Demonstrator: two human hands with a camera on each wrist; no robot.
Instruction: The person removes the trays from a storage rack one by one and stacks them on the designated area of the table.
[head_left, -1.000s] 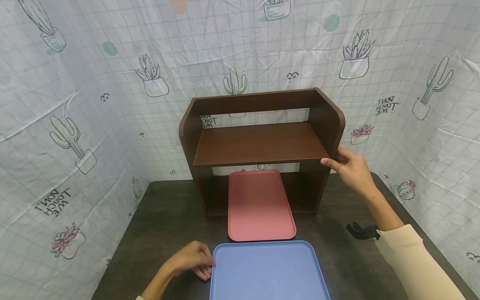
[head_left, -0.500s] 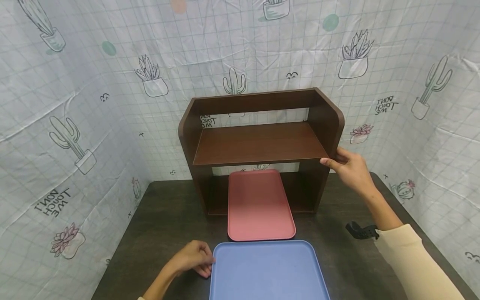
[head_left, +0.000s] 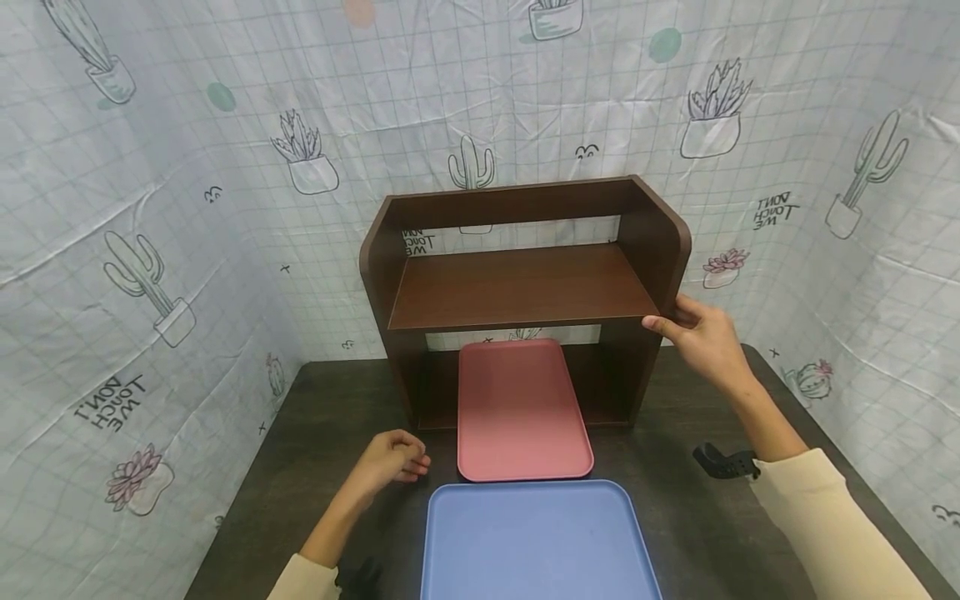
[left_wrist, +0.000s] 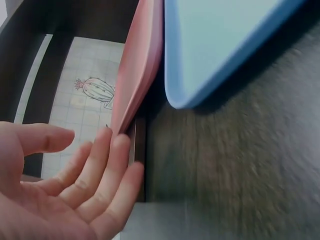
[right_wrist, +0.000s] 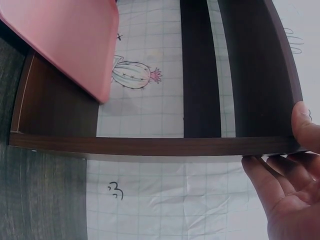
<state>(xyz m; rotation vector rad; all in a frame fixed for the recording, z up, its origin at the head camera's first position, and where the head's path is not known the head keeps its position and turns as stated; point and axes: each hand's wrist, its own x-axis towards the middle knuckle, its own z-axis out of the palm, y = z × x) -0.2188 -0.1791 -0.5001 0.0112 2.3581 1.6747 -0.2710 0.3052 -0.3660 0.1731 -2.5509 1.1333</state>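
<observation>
A dark brown two-tier desk shelf (head_left: 525, 287) stands against the back. My right hand (head_left: 701, 342) grips its right side panel, thumb on the front edge of the middle board, fingers along the outer face; the right wrist view shows the fingertips (right_wrist: 252, 162) against the panel. A pink tray (head_left: 521, 417) leans into the lower tier, its near end on the table. A blue tray (head_left: 536, 542) lies just in front of it. My left hand (head_left: 393, 458) is left of the pink tray, holding nothing, fingers loosely bent; in the left wrist view its fingertips overlap the pink tray's edge (left_wrist: 135, 95).
The dark wooden table (head_left: 322, 417) is bounded by hanging white cloth (head_left: 225, 167) with cactus prints at the back and both sides. Black wrist straps (head_left: 723, 461) show beside the cream sleeves.
My left hand has let go of the blue tray's left edge and moved forward, up beside the pink tray. My right hand stays on the shelf.
</observation>
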